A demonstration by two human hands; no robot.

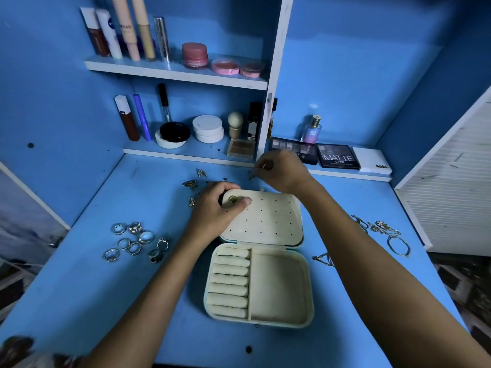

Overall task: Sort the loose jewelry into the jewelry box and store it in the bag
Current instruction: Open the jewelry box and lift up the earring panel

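Head view: your left hand (216, 205) grips the far-left corner of the open jewelry box (259, 258) lid, thumb beside a gold earring (233, 200). Your right hand (281, 170) pinches a small stud above the blue surface (106, 282). Rings (135, 241) lie left of the box.

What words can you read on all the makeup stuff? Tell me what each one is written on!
"MATTE": dark eyeshadow palette; smaller print beneath is unreadable.
"NUDE": white case.
"SB": perfume bottle.
Lettering on the tall beige tube, the white tube and the pink jar is too blurred.
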